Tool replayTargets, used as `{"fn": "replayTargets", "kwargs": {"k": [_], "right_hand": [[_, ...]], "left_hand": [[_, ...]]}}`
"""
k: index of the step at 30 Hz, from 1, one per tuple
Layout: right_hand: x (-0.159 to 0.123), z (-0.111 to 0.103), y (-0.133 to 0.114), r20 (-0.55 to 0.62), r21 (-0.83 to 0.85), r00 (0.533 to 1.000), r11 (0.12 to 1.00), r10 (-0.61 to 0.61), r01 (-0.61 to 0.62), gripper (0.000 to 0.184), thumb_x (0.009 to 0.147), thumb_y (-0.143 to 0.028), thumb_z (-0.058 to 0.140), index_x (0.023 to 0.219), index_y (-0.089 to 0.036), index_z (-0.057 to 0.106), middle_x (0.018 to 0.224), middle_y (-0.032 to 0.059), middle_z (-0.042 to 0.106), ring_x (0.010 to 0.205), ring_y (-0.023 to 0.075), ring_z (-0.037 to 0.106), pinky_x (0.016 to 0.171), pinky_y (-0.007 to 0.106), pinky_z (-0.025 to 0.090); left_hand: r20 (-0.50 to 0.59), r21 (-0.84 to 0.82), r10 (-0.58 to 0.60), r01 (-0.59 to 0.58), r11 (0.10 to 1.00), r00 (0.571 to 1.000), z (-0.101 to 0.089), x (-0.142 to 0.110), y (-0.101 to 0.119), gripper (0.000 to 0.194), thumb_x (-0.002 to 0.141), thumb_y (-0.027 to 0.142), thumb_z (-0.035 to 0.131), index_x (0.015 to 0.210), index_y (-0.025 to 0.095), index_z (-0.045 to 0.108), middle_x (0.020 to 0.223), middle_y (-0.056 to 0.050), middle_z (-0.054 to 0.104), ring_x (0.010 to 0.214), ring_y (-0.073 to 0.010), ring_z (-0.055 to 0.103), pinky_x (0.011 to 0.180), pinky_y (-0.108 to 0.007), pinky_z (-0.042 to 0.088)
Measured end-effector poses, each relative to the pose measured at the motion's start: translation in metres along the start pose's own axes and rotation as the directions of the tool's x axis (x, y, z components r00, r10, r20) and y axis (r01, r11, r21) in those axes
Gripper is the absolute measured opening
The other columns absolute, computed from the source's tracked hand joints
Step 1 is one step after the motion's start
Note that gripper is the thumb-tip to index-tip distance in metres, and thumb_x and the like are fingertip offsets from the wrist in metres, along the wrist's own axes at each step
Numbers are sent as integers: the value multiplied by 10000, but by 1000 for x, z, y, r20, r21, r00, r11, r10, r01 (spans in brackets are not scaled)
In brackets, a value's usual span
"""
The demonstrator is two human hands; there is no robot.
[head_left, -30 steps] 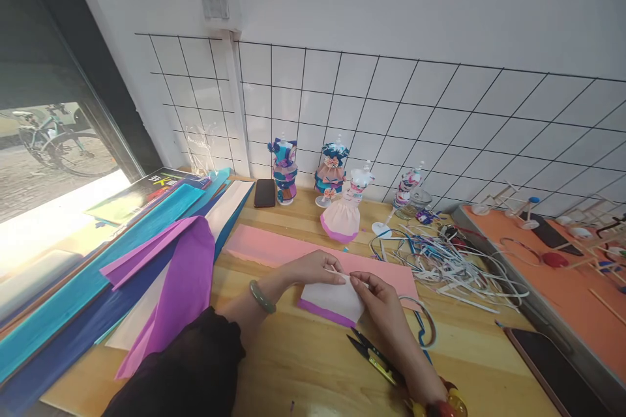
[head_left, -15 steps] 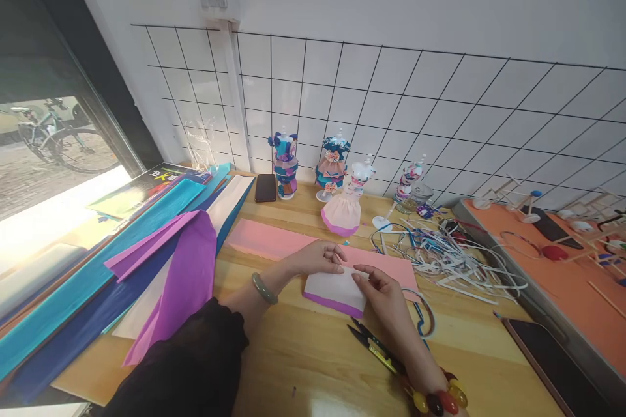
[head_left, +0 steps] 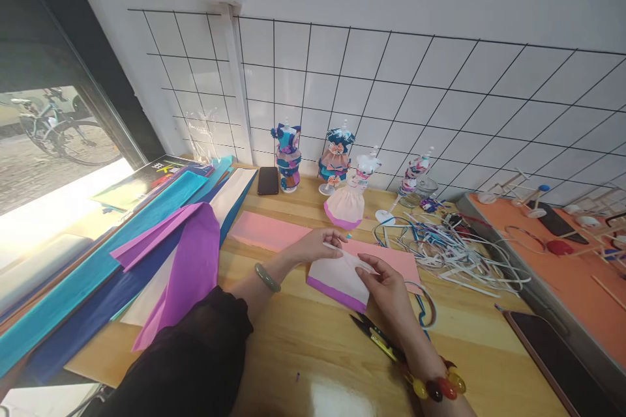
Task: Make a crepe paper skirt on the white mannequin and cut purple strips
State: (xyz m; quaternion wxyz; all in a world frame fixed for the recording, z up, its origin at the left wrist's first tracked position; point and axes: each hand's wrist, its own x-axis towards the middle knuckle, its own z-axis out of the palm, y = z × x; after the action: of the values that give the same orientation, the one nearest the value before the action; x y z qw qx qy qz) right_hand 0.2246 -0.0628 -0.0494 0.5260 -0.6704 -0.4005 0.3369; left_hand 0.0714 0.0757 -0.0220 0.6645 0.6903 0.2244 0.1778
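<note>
The person's left hand (head_left: 320, 247) and right hand (head_left: 388, 281) are both busy with a thin white sheet with a purple band along its near edge (head_left: 337, 277). It looks like crinkly paper. The step in hand seems to be pinching and shaping the far edge. The next move seems to call for a light, steady pinch, so the thin sheet does not rip or slip.

The left grip is closed, with thumb and fingers nipping the far edge near its middle. The right grip is narrow too, with thumb and fingers nipping the right end. There is a small gap between the two hands.

The white sheet is in front of a long, flat pink paper strip (head_left: 267, 231) on the pale wooden tabletop (head_left: 274, 358). Small black snips with a yellow part (head_left: 381, 343) lie close to the right wrist.
</note>
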Motion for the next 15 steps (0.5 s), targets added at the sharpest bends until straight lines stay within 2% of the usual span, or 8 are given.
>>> {"fn": "replayTargets", "kwargs": {"k": [4, 10, 15], "right_hand": [[0, -1, -2, 3, -16, 1000, 1000, -5, 5, 531, 646, -489, 688, 1038, -134, 637, 1045, 120, 665, 726, 184, 589, 605, 293, 468], [-1, -4, -4, 37, -51, 999, 999, -2, 4, 416, 690, -530, 631, 818, -136, 674, 716, 49, 662, 605, 163, 538, 529, 270, 403], [-1, -5, -3, 20, -74, 1000, 997, -22, 24, 380, 718, -507, 612, 799, -140, 664, 704, 38, 637, 612, 153, 514, 540, 260, 381]], "left_hand": [[-2, 8, -6, 6, 1000, 1000, 2, 0, -2, 392, 652, 279, 705, 1014, 159, 614, 881, -39, 610, 765, -109, 559, 664, -217, 425], [56, -21, -7, 8, 1000, 998, 1, 1, -8, 424, 658, 311, 712, 1034, 150, 601, 885, -51, 636, 728, -108, 580, 646, -222, 434], [20, -16, -15, 16, 1000, 1000, -2, 2, -8, 371, 669, 284, 703, 999, 144, 609, 873, -62, 655, 743, -120, 597, 652, -228, 445]]}}
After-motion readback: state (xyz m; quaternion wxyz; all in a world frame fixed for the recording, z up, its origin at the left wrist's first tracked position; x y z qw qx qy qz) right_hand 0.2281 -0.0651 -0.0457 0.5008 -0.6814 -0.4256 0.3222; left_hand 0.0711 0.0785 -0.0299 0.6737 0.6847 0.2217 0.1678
